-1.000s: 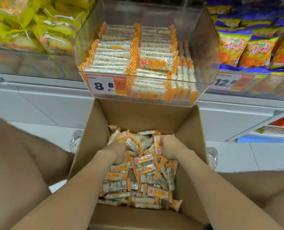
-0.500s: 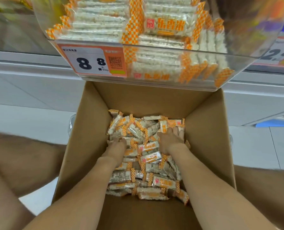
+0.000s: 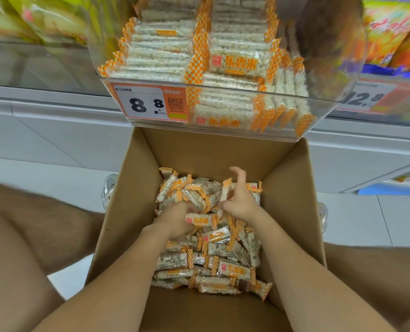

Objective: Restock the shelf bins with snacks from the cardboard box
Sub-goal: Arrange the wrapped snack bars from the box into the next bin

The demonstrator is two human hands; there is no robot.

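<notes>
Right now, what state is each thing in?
cardboard box, open, part full of loose snack bars
shelf bin, stocked with neat rows of bars
left hand, gripping snack bars
right hand, among the bars, one finger raised, grip unclear

Clear snack bin (image 3: 223, 89) on white shelf (image 3: 55, 103)
</notes>
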